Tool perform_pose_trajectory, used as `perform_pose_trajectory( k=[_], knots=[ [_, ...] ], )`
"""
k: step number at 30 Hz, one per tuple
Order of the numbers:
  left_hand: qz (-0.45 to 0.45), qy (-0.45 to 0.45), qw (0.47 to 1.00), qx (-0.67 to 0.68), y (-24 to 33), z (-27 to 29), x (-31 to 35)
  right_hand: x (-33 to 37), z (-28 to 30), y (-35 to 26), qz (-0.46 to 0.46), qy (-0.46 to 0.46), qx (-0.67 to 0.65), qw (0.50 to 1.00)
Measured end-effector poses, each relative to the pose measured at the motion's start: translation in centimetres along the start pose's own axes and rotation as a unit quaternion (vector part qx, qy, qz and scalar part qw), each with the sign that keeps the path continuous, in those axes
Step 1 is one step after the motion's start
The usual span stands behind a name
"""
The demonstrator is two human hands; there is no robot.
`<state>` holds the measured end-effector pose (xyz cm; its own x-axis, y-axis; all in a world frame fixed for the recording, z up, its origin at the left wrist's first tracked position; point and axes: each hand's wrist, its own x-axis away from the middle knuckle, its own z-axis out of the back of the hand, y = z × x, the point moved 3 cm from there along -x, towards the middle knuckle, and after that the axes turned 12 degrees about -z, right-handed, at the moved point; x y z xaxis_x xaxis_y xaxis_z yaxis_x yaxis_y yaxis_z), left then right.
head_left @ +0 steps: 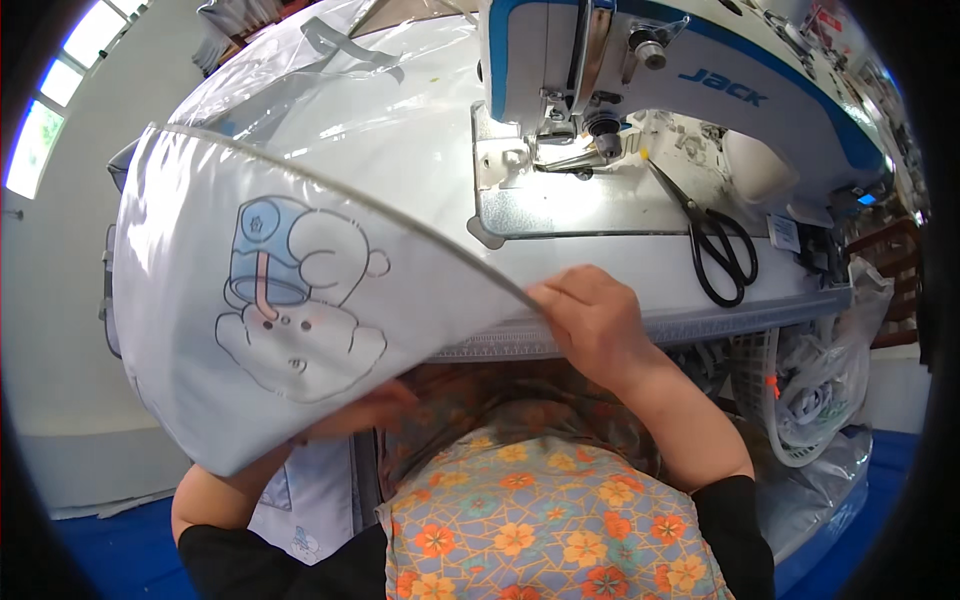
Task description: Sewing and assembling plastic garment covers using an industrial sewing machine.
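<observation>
A white fabric panel (420,270) with a cartoon animal and a blue cup printed on it spreads across the left of the table. Dark edging runs along its slanted upper side. At the panel's right corner my right hand (593,325) is closed, pinching the edged tip. My left hand (372,412) is low, partly behind the panel's lower edge; motion blurs its fingers, so its grip cannot be made out. Beyond my right hand stands a white and blue sewing machine (640,70), its needle area lit over a metal plate (560,210).
Black-handled scissors (715,235) lie right of the machine's plate. A measuring strip (500,345) follows the table's front edge. Clear plastic sheeting (330,90) covers the far left. At the lower right hangs a white plastic basket (755,385) beside clear bags. More printed fabric (320,490) hangs below my left forearm.
</observation>
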<state>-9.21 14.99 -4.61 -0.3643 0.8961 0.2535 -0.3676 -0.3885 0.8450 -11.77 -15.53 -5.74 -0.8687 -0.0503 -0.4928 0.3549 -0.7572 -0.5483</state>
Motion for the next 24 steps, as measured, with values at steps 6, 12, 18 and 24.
perform_pose_trajectory(
  k=[6, 12, 18, 24],
  knots=[
    [-0.302, 0.048, 0.931, -0.197, 11.4, -0.1, -4.2, -2.8, -0.4, 1.3, 0.0, -0.001, 0.014, 1.0],
    [-0.093, 0.334, 0.694, -0.631, 9.8, 10.1, -12.3, -2.9, -0.5, 1.1, 0.007, -0.005, 0.033, 0.999],
    [-0.174, 0.178, 0.797, -0.55, 10.9, 8.0, -11.7, -3.1, -0.4, 1.2, 0.015, -0.015, 0.067, 0.998],
    [-0.21, 0.114, 0.808, -0.538, 10.4, -2.6, -10.9, -2.7, -0.3, 1.5, 0.019, -0.042, 0.115, 0.992]
  ],
)
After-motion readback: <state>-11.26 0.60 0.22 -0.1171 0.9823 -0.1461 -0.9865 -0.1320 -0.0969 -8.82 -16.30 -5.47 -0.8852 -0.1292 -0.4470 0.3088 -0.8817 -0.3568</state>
